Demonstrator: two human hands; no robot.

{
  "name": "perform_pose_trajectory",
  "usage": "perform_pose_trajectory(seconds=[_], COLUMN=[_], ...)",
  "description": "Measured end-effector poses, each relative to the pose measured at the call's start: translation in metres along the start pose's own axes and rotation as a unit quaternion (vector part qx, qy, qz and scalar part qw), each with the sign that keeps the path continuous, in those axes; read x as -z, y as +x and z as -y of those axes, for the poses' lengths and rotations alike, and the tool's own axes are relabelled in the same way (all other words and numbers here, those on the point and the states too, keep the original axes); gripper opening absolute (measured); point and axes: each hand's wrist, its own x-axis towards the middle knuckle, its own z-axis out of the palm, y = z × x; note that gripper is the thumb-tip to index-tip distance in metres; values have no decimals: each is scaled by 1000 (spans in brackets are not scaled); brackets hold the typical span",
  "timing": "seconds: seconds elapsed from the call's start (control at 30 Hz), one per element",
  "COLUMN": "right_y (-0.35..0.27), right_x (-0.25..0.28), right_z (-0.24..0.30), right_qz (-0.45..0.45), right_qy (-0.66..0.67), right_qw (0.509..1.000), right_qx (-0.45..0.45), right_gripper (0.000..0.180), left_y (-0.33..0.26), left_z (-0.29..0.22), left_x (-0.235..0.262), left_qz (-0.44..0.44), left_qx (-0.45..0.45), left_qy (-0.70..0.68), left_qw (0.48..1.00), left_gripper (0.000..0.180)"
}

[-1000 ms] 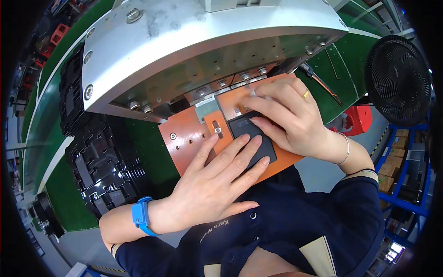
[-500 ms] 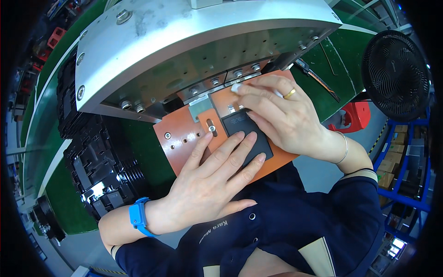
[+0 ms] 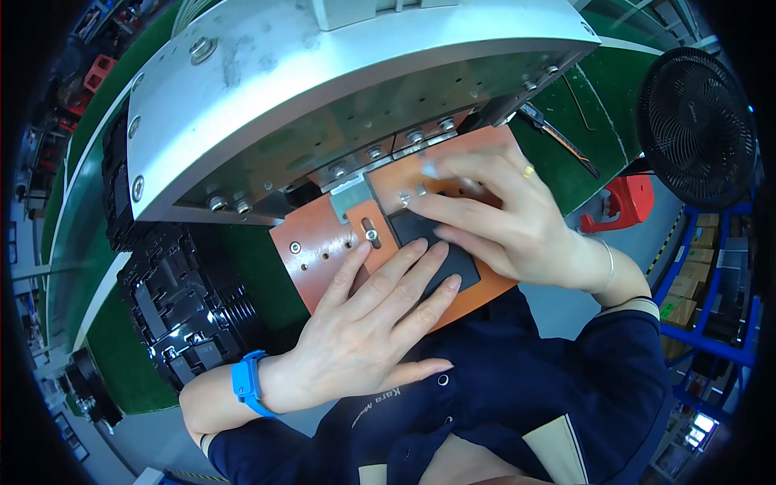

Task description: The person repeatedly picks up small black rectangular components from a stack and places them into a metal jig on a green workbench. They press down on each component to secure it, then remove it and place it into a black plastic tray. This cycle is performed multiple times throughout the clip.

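A flat black rectangular block [image 3: 453, 268] with two small silver metal tabs [image 3: 413, 196] at its far end lies on an orange-brown fixture plate [image 3: 311, 234]. My left hand [image 3: 364, 323] rests on the block and plate, fingers spread, its fingertips pressing the block's near part. Over the block's far end is my right hand [image 3: 509, 218]. Its index fingertip is by the tabs, its thumb tip at the block's edge, and the fingers are apart. Something white [image 3: 431, 168], smeared by motion, shows at another fingertip; whether it covers that tip or is held I cannot tell.
A large silver metal press frame [image 3: 339, 65] arches over the plate's far side. Stacked glossy black plastic trays [image 3: 190, 299] stand at left. To the right are a cutter knife [image 3: 558, 139], a red tool-like object [image 3: 621, 204] and a black fan [image 3: 697, 125].
My right hand's fingers have spread apart. The index fingertip has come down beside the tabs, and the white-tipped finger has shifted slightly right. My left hand stays on the block.
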Motion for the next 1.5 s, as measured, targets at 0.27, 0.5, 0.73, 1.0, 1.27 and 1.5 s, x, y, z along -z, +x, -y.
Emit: perform_pose_trajectory(seconds=[0.27, 0.5, 0.73, 1.0, 1.27, 1.5], right_y=[-27, -4, -4, -6, -10, -10], right_x=[9, 0, -3, -5, -10, -10], right_z=[13, -4, -7, -6, -2, -2], right_qz=[39, 6, -1, -12, -35, -37], right_qy=[65, 50, 53, 30, -17, -23], right_qw=[997, 998, 997, 997, 997, 996], right_qx=[15, 44, 54, 64, 70, 72], right_gripper=[38, 30, 31, 31, 26, 26], left_y=[-1, 6, 8, 9, 7, 10], left_z=[3, 18, 18, 16, 16, 14], left_x=[8, 11, 12, 12, 10, 13], left_qz=[-36, -28, -18, -9, -6, -5], left_qx=[31, 72, 79, 80, 78, 80], left_qy=[-6, -19, -11, 8, 0, 13], left_qw=[999, 997, 997, 997, 997, 997], left_gripper=[83, 84, 80, 81, 86, 82])
